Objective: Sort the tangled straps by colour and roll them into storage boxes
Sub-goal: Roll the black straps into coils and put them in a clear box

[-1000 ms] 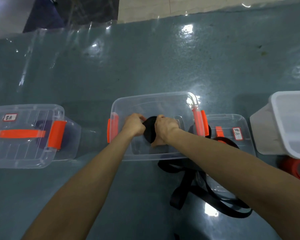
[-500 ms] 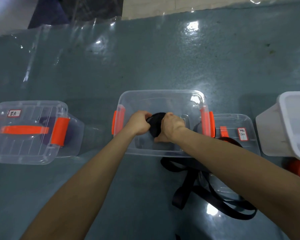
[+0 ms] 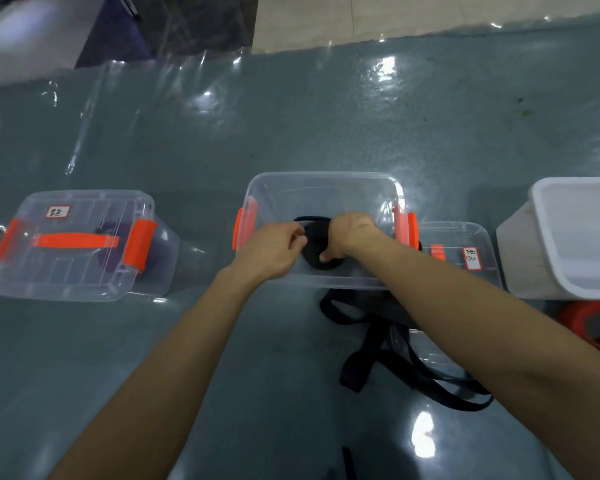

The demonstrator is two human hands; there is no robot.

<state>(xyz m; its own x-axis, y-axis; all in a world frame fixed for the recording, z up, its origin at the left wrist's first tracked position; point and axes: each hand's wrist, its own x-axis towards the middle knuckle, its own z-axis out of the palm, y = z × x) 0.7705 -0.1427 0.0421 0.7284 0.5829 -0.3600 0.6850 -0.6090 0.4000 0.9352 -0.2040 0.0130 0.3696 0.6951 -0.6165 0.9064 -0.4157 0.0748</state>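
Both grips hold the black strap roll [image 3: 313,249] over the open box [image 3: 323,174]: your right grip [image 3: 352,233] curled round it against unwinding, your left grip [image 3: 274,251] pinching its edge.

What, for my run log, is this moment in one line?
black strap roll | left hand pinches | right hand grips | in open box | loose tail outside

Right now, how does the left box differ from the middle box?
The left box has its lid on, with an orange handle and a white label; the middle box is open, lidless. The left box is untouched; at the middle box the left hand and right hand grip a black roll. Both are clear plastic with orange latches.
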